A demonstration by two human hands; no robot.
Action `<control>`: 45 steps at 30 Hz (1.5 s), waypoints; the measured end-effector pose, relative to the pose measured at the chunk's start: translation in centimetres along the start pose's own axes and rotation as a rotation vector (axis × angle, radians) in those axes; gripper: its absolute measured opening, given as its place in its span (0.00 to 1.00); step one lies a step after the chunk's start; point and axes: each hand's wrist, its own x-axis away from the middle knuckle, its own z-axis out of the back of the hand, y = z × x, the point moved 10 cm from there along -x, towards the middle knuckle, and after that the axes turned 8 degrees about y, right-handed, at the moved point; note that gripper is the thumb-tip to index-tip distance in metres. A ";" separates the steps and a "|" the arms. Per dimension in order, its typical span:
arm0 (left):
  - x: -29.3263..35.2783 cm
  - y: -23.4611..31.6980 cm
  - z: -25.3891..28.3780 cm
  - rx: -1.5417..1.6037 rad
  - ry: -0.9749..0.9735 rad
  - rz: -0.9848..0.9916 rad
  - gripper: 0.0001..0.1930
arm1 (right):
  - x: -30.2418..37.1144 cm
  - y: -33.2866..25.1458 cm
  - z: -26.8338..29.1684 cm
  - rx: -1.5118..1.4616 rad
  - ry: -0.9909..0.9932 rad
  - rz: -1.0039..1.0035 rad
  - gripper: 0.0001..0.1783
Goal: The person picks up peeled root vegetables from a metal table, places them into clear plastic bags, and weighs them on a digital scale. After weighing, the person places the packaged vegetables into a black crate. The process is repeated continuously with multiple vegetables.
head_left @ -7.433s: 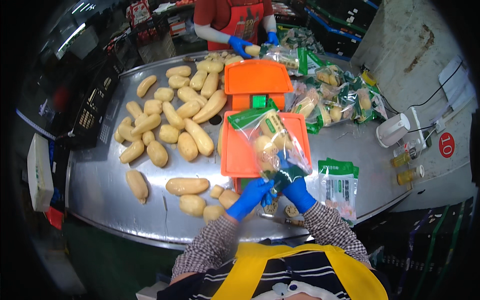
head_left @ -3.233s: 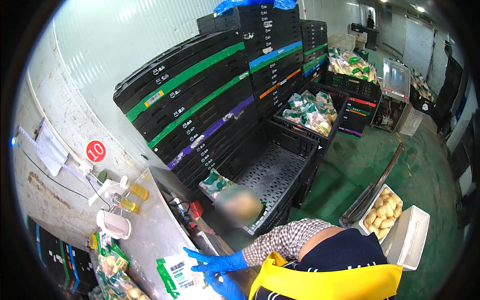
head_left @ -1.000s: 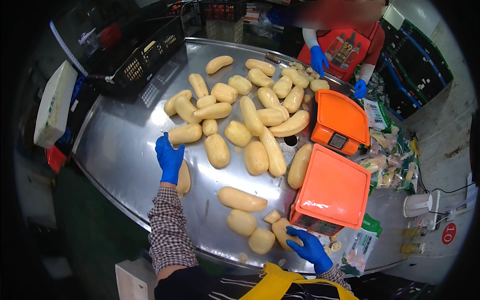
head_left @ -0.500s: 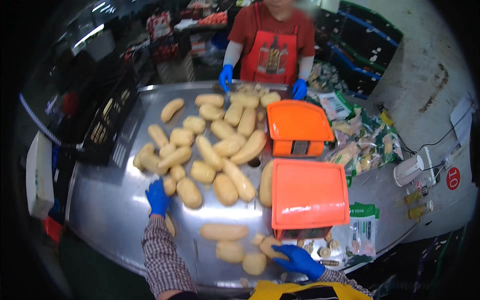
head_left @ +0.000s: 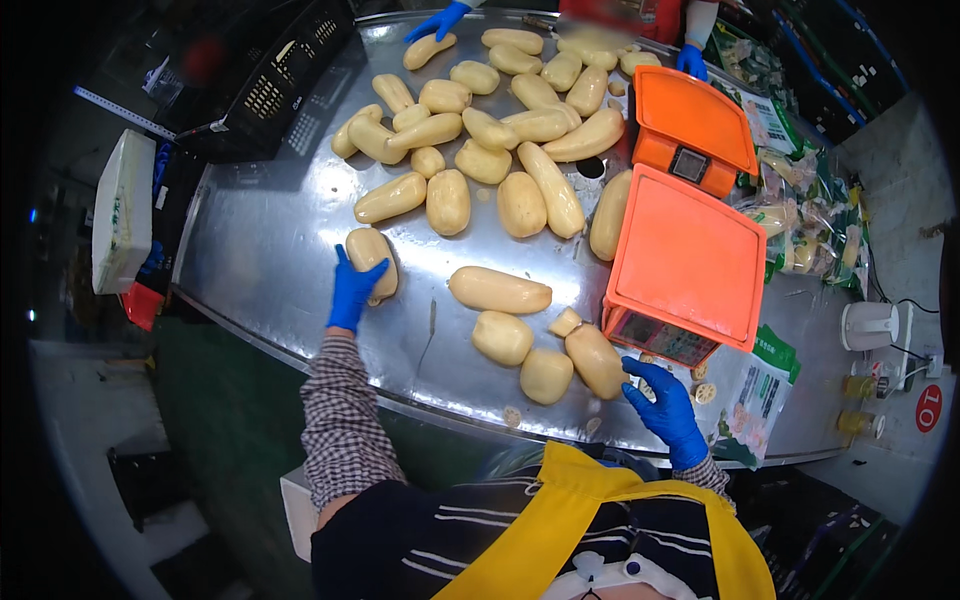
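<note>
My left hand [head_left: 356, 288], in a blue glove, is closed round a peeled lotus root [head_left: 372, 258] on the steel table, with its thumb along the right side. My right hand [head_left: 668, 412], also gloved in blue, has its fingers apart, their tips at the right side of another lotus root [head_left: 595, 361]. Beside that root lie a small cut piece [head_left: 565, 321], a long lotus root [head_left: 500, 290] and two stubby ones. A loose pile of lotus roots [head_left: 485, 160] spreads over the far half of the table.
Two orange-topped scales [head_left: 688, 255] stand right of the pile. Farther right are packed bags [head_left: 800, 220], with a flat green-and-white bag [head_left: 758, 395] near the edge. A black crate [head_left: 275, 85] sits at the far left. A co-worker's blue-gloved hand [head_left: 437, 22] reaches the far edge.
The view has tilted downward and turned. My left hand has left the pile's near edge and now grips a separate root. My right hand has drawn back from over its root.
</note>
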 end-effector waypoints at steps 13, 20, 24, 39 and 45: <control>15.6 20.1 -3.4 0.693 -0.332 -0.197 0.33 | -2.3 -2.5 -1.3 -0.578 -0.007 -0.015 0.23; 27.9 28.7 -10.0 0.538 -0.629 -0.577 0.39 | -3.8 -4.5 -1.1 -1.055 0.022 -0.196 0.30; 29.0 20.5 -15.2 1.009 -0.980 0.334 0.31 | 0.9 -5.7 5.5 -0.890 0.274 0.052 0.33; 40.3 28.0 -23.0 0.448 -1.054 -0.030 0.15 | 7.1 7.0 10.9 -1.344 0.483 -0.215 0.34; 52.1 30.5 -31.1 0.331 -1.123 -0.929 0.21 | 12.6 12.4 14.5 -1.246 0.747 -0.163 0.42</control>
